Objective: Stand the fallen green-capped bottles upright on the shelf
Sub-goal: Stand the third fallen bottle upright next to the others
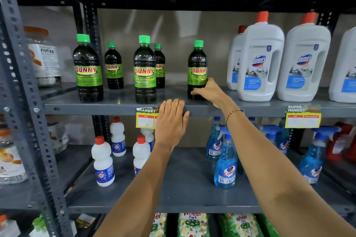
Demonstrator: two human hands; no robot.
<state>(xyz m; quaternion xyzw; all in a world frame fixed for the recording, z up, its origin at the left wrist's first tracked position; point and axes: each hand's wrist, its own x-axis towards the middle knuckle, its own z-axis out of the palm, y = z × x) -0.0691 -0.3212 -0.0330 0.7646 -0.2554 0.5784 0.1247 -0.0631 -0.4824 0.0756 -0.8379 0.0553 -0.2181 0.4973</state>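
Head view: my right hand [209,91] wrapped round base of rightmost Sunny bottle [197,70], fingers closed on it low down, likely to steady it upright on shelf [115,107]. My left hand [170,123] flat, fingers together, holding nothing, resting on shelf edge just below-left of right hand, seemingly for balance. Four other green-capped bottles [144,70] stand upright left of hands. None lies fallen; task looks near done.

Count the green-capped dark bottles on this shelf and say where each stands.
5, all upright: far-left front bottle, one behind it, middle front bottle, one behind that, and the rightmost, gripped by the right hand. More may be hidden behind.
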